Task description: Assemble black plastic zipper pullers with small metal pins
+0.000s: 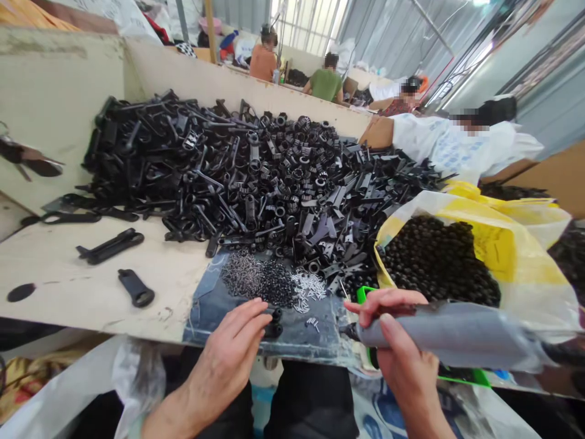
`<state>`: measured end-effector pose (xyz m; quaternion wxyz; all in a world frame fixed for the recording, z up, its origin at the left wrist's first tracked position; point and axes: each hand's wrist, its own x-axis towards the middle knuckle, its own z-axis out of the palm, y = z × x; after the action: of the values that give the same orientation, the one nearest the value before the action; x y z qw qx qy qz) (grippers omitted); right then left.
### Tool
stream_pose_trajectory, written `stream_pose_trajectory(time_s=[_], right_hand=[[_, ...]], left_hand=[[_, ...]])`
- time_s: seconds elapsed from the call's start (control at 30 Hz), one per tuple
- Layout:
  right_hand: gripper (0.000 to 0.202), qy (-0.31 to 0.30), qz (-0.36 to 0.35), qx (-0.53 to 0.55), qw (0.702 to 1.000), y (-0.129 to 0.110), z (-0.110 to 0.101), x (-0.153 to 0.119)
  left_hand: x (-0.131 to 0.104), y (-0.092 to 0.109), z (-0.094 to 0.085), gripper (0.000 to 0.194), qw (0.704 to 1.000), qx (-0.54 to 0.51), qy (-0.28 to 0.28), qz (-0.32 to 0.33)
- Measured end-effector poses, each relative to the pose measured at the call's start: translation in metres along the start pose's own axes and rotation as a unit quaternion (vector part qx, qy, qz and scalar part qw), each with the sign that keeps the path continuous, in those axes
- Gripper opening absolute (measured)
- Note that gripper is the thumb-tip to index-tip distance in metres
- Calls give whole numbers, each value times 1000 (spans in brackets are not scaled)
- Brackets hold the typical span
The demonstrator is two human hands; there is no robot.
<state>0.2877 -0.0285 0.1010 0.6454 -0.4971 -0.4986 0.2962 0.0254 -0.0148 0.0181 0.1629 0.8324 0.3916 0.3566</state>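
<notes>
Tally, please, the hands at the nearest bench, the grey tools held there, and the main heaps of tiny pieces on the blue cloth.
Hands, left hand and right hand: 2
Grey tool, in the right hand: 1
Heaps on the blue cloth, brownish heap, black heap and silver heap: 3
Total: 6

Bright light glares through the barred window (311, 18) behind the black heap (256, 164), while blur smears the grey tool (450, 335) at the heap's front right.
</notes>
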Motion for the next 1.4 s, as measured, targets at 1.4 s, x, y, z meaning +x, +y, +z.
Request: stream_pose_trajectory(time_s=[1.4], right_hand=[[13,-34,47,194,979,-2,72,-3]], left_hand=[[17,6,6,34,991,-105,-4,-78]])
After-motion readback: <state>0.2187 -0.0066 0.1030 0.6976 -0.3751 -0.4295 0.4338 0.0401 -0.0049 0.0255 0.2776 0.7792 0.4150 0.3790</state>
